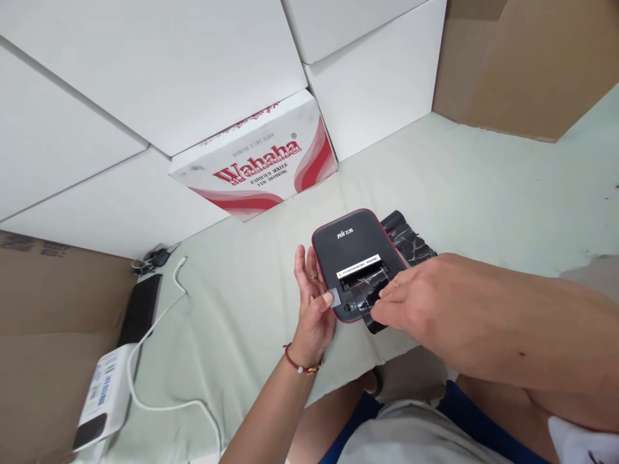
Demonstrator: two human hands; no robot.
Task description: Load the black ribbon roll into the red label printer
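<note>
A dark grey label printer (353,248) with a red edge lies on the pale green floor sheet (483,193). My left hand (312,303) rests against the printer's left side, fingers stretched up and the thumb on a grey button at its front corner. My right hand (411,299) pinches a strip of black marbled plastic film (365,293) that lies across the printer's slot. More of the same film (411,241) sticks out behind the printer on the right.
White boxes (159,71) and a red-and-white Wahaha carton (261,161) stand behind. Brown cardboard (522,58) leans at the right, more at the left (53,335). A phone (141,309), keys (152,259), a white device (104,399) and its cable (164,403) lie at left.
</note>
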